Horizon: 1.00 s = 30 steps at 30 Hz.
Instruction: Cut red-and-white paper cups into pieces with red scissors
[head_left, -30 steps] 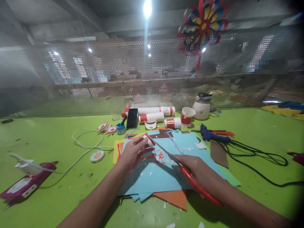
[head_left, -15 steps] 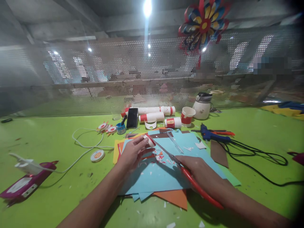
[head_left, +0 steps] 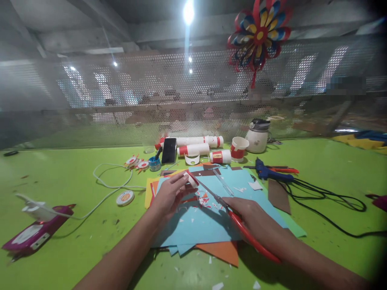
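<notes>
My left hand [head_left: 172, 192] pinches a small red-and-white paper cup piece [head_left: 192, 181] between thumb and fingers, above a stack of coloured paper. Red-handled scissors [head_left: 242, 227] are gripped in my right hand [head_left: 248, 211], their blades pointing up and left to the edge of the cup piece. Whether the blades are closed on the paper I cannot tell. Under both hands lies a light blue paper sheet [head_left: 208, 229], strewn with small red and white paper scraps [head_left: 204, 199]. Orange, yellow and green sheets stick out from beneath it.
Behind the paper lie a phone [head_left: 169, 150], white-and-red paper tubes [head_left: 193, 150], a cup [head_left: 239, 149] and a kettle [head_left: 257, 135]. A blue glue gun [head_left: 264, 170] with a black cord is at right. At left are a paint jar [head_left: 155, 163], tape roll [head_left: 125, 198] and purple power strip [head_left: 39, 231].
The scissors' handles have shifted very slightly up and left. Both hands keep nearly the same place and hold, and the whole view has moved a little.
</notes>
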Available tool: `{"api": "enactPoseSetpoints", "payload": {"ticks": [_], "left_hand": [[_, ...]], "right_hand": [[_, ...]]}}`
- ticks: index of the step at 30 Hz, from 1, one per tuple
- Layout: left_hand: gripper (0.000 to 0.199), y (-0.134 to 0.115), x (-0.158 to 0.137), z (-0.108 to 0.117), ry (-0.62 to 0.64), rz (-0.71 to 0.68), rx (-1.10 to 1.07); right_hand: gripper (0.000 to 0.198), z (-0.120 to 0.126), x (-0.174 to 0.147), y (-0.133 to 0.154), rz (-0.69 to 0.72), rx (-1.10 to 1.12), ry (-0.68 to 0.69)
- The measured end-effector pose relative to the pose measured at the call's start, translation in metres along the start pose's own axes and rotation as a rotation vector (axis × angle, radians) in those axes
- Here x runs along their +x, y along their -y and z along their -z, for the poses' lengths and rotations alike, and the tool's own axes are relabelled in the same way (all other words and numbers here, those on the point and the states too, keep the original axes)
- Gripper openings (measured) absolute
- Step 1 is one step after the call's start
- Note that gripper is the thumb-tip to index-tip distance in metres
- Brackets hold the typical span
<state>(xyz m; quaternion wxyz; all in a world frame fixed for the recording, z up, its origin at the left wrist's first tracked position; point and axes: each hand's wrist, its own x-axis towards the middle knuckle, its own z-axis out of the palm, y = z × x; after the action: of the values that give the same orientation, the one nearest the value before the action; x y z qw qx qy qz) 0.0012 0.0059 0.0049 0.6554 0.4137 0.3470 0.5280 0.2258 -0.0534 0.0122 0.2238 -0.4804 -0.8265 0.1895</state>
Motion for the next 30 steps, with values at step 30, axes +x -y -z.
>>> {"api": "enactPoseSetpoints", "payload": {"ticks": [30], "left_hand": [[0.023,0.0032,-0.0001,-0.0027,-0.047,-0.018,-0.048]], "right_hand": [[0.023,-0.0023,-0.0002,-0.0021,-0.057,-0.008,0.001]]}}
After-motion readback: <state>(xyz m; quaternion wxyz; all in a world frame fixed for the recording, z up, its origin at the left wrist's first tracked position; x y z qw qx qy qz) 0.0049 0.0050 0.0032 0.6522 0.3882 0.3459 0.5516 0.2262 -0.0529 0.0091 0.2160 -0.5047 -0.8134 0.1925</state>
